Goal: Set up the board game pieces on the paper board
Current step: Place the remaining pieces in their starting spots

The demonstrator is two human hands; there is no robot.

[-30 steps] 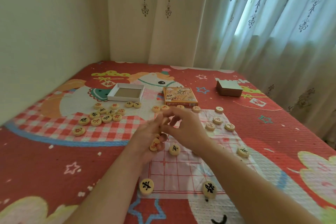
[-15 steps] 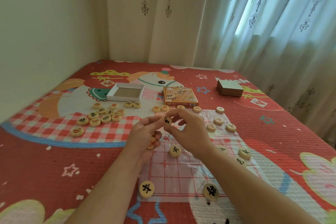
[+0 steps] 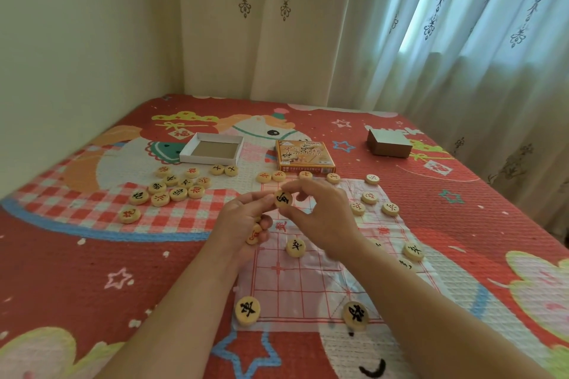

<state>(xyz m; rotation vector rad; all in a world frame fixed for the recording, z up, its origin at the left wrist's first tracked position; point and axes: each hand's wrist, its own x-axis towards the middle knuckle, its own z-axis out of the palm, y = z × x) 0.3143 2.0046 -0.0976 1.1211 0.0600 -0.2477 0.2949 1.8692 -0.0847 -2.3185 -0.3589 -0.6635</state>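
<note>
Both hands are raised above the far half of the paper board (image 3: 308, 292), which lies flat on the red patterned bed cover (image 3: 77, 255). The left hand (image 3: 243, 224) and right hand (image 3: 323, 218) meet on one black-marked piece (image 3: 283, 198); each grip pinches its rim between thumb and fingers, face toward the camera. The left hand's lower fingers also curl around a red-marked piece (image 3: 254, 237). Set pieces occupy the board: a black disc at the near left corner (image 3: 248, 311), another on the near edge (image 3: 355, 315), one mid-board (image 3: 295, 248). A loose pile of pieces (image 3: 172, 188) lies left of the board, near the open white tray (image 3: 212, 152). The orange game box (image 3: 304, 155) touches the board's far edge.
</note>
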